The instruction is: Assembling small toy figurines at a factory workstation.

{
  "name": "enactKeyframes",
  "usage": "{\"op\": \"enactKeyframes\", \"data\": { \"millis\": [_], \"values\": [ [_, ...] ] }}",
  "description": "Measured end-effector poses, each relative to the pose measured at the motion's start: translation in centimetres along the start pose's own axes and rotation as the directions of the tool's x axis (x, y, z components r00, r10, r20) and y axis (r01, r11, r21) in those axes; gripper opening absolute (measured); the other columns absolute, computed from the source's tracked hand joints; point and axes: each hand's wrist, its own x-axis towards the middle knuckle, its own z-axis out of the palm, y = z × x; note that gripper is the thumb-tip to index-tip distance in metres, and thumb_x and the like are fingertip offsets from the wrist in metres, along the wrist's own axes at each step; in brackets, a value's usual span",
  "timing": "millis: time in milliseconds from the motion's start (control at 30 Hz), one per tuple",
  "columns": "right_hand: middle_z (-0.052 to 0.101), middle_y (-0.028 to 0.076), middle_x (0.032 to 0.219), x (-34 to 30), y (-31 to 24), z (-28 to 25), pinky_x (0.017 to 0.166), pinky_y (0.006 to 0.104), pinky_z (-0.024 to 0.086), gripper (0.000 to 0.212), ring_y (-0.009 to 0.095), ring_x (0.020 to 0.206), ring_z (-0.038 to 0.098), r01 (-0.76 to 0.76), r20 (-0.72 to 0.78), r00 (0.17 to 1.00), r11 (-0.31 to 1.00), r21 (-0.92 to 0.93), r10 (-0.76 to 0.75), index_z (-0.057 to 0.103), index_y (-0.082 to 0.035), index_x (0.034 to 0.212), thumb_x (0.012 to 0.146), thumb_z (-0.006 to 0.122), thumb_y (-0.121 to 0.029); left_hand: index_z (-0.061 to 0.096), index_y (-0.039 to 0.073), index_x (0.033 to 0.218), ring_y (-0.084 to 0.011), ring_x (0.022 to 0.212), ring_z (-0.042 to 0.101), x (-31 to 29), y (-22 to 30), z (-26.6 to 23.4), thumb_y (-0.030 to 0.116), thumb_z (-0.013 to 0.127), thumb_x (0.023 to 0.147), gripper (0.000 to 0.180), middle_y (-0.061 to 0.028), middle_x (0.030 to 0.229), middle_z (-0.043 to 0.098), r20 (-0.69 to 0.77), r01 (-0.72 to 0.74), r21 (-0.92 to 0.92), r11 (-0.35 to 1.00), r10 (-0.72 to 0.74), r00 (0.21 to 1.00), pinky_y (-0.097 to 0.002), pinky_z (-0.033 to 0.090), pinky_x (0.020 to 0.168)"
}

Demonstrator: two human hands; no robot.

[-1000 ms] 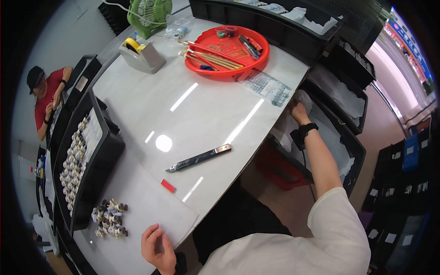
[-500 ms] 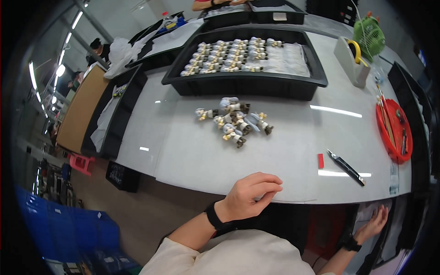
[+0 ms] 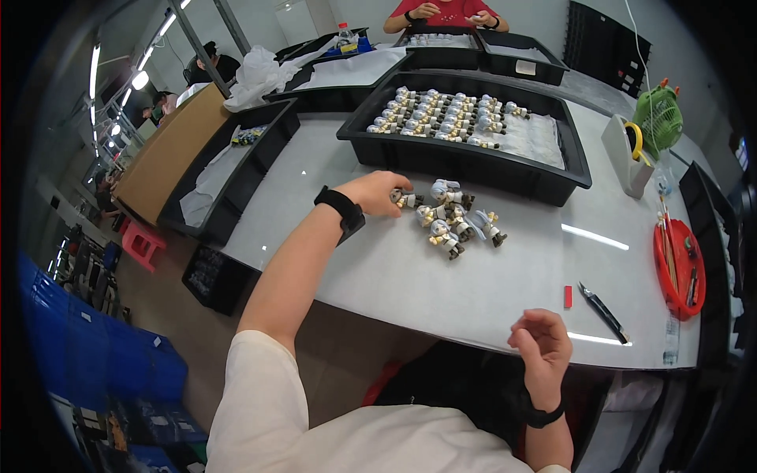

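My left hand (image 3: 374, 193) reaches over the table, its fingers closed around the head of the leftmost figurine (image 3: 410, 201), which lies on the tabletop. Just to the right of it, several similar small figurines (image 3: 443, 236) with pale hair, white clothes and dark feet lie in a loose cluster. My right hand (image 3: 542, 347) hovers by the table's front edge, fingers loosely curled and thumb apart, with nothing visible in it. Close to that hand are a small red strip (image 3: 568, 296) and a craft knife (image 3: 604, 314) with a black handle.
Behind the cluster stands a black tray (image 3: 473, 167) with rows of figurines. A red dish (image 3: 661, 272) of brushes, a white holder (image 3: 627, 169) and a green fan (image 3: 657, 118) stand at right. Another black tray (image 3: 229, 193) is at left. Across the table, a co-worker (image 3: 445, 12) handles things.
My left hand has gone from the front edge forward to the leftmost figurine and closed on it. My right hand has come up from below the table edge at the right. The view has shifted.
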Motion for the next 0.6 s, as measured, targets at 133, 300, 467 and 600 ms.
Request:
{"op": "enactKeyframes", "data": {
  "millis": [133,300,467,600],
  "values": [
    [0.058,0.006,0.08,1.3,2.0,0.3,0.066,0.0206,0.044,0.02,0.009,0.072,0.055,0.051,0.029,0.999,0.972,-0.229,-0.046,0.054,0.002,0.098,0.078,0.056,0.002,0.059,0.003,0.098,-0.0263,0.089,0.054,-1.5,-0.1,0.6,0.012,0.064,0.065,0.034,-0.0134,0.097,0.054,-0.152,-0.082,0.05,0.995,0.089,0.984,-0.0327,0.044,0.08],
    [0.058,0.007,0.085,2.2,1.9,0.6,0.067,0.0214,0.045,0.023,0.011,0.075,0.056,0.038,-0.011,0.999,0.961,-0.273,-0.042,0.054,0.002,0.098,0.076,0.058,0.002,0.055,0.002,0.105,-0.0192,0.079,0.053,-7.1,6.2,1.9,0.0,0.058,0.068,0.038,-0.0101,0.095,0.047,-0.298,-0.236,-0.264,0.935,0.153,0.942,-0.0265,0.045,0.07],
    [0.057,0.009,0.098,3.7,2.1,2.7,0.068,0.0246,0.048,0.037,0.016,0.083,0.057,0.134,0.065,0.99,0.962,-0.236,-0.122,0.052,0.001,0.107,0.073,0.064,-0.001,0.053,0.003,0.111,-0.0162,0.084,0.053,-8.9,10.4,4.4,-0.002,0.059,0.069,0.043,-0.0091,0.103,0.049,-0.25,-0.358,-0.505,0.785,0.264,0.932,-0.0263,0.046,0.073],
    [0.058,0.01,0.095,3.4,3.6,1.3,0.071,0.0247,0.049,0.045,0.014,0.08,0.058,0.104,0.113,0.991,0.959,-0.263,-0.077,0.047,0.002,0.115,0.075,0.066,-0.004,0.045,0.001,0.12,-0.0124,0.097,0.051,-7.7,12.3,8.3,-0.008,0.055,0.074,0.048,-0.0082,0.118,0.046,-0.22,-0.297,-0.827,0.477,0.212,0.952,-0.0263,0.044,0.084]
  ]
}}
